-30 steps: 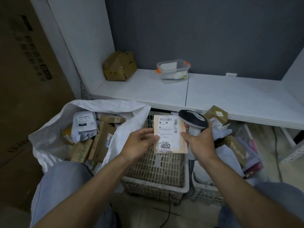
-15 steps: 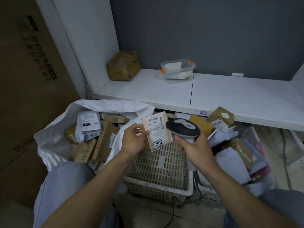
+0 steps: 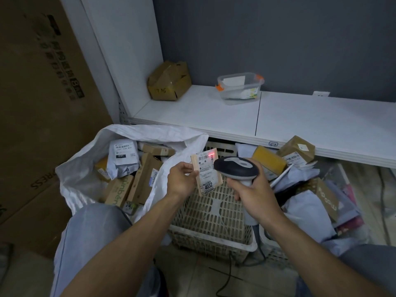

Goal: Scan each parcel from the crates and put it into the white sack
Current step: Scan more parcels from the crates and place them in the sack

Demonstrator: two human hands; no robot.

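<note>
Our left grip (image 3: 181, 182) pinches the parcel (image 3: 206, 176) upright just right of the sack (image 3: 154, 133); our right grip (image 3: 255, 196) clasps the scanner (image 3: 235, 167) farther right; the drop goes leftward, we judge, left-handed.

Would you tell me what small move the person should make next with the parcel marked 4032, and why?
Probably swing the left hand left and drop the parcel into the white sack. The scanner in the right hand casts a red line across the label's top barcode, so the scan looks under way, and the sack's open mouth lies just beside the left hand.
</note>
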